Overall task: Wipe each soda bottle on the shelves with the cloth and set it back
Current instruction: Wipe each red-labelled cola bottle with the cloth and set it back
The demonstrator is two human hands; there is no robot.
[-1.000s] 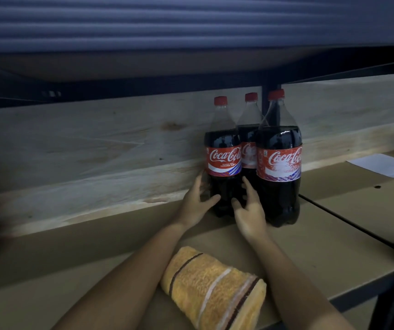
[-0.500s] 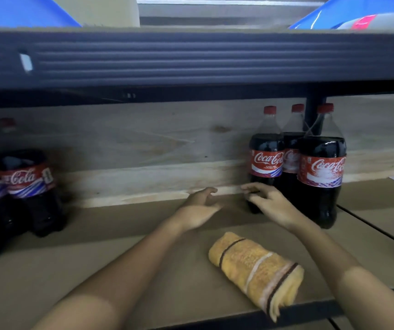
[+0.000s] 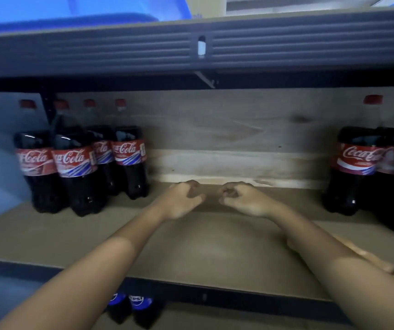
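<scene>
Head view looks into a shelf bay: a tan board shelf (image 3: pixel 72 234) with a pale wood back panel (image 3: pixel 215 129) and a dark ribbed beam (image 3: pixel 119 48) overhead. Something blue (image 3: pixel 48 10) sits on the level above, and two blue-labelled bottles (image 3: pixel 131 303) stand on the level below.

Four cola bottles (image 3: pixel 81 163) cluster at the left of the shelf, touching one another. Another cola group (image 3: pixel 357 167) stands at the right edge, partly cut off. The middle of the shelf between them is bare board.

Both forearms reach in over that bare stretch. The left hand (image 3: pixel 179 201) and right hand (image 3: pixel 246 201) hover near the back panel, close together but apart, well clear of either group. Each hand's fingers (image 3: pixel 229 190) are loosely curled toward the thumb and hold nothing.

The cloth (image 3: pixel 381 263) lies at the front right of the shelf, mostly hidden behind the right forearm, near the edge.

Likely risks, judged from this layout: the right forearm could drag the cloth off the front lip as it moves. A bottle pulled from the tight left cluster could knock its neighbours over, since they stand packed and look tall and top-heavy. Reaching for a bottle with no cloth in hand would skip the wipe. The low beam could catch a cap when a bottle is lifted.
</scene>
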